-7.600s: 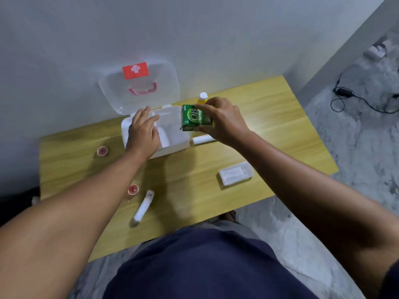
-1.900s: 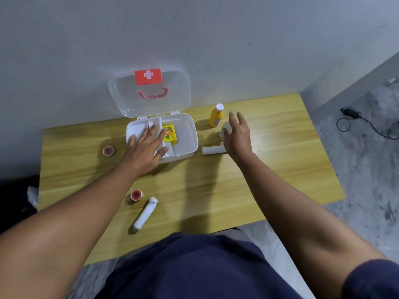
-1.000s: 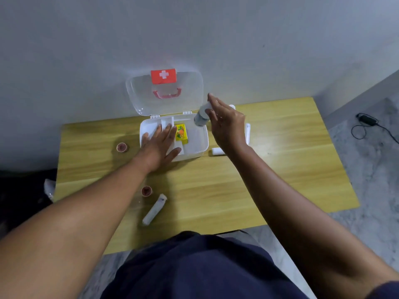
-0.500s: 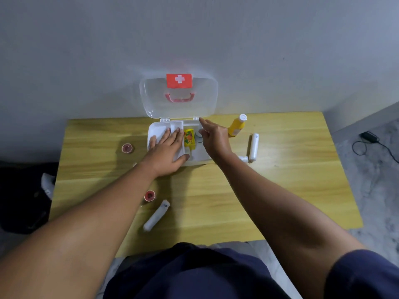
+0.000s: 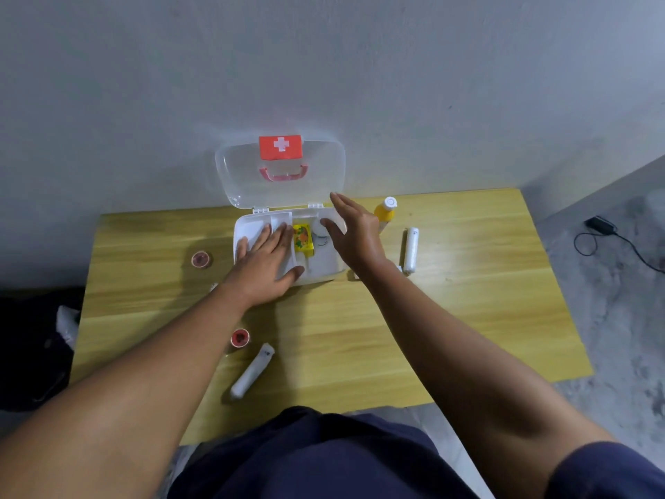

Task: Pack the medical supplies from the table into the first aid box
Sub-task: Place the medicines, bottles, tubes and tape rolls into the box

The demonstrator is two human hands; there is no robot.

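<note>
The white first aid box sits open at the table's back, its clear lid leaning on the wall. Inside lie a yellow carton and a small white bottle. My left hand rests flat on the box's left tray, fingers spread. My right hand hovers open over the box's right side, holding nothing. A yellow bottle stands just right of the box. White rolls lie at the right and near the front. Two small red-topped tape rolls sit at the left.
The wooden table stands against a grey wall. A black cable and adapter lie on the floor at the right. Dark objects sit on the floor at the left. My lap is at the table's front edge.
My right hand carried the small white bottle from the table into the box, let go of it, and has lifted away open. My left hand has stayed on the box.
</note>
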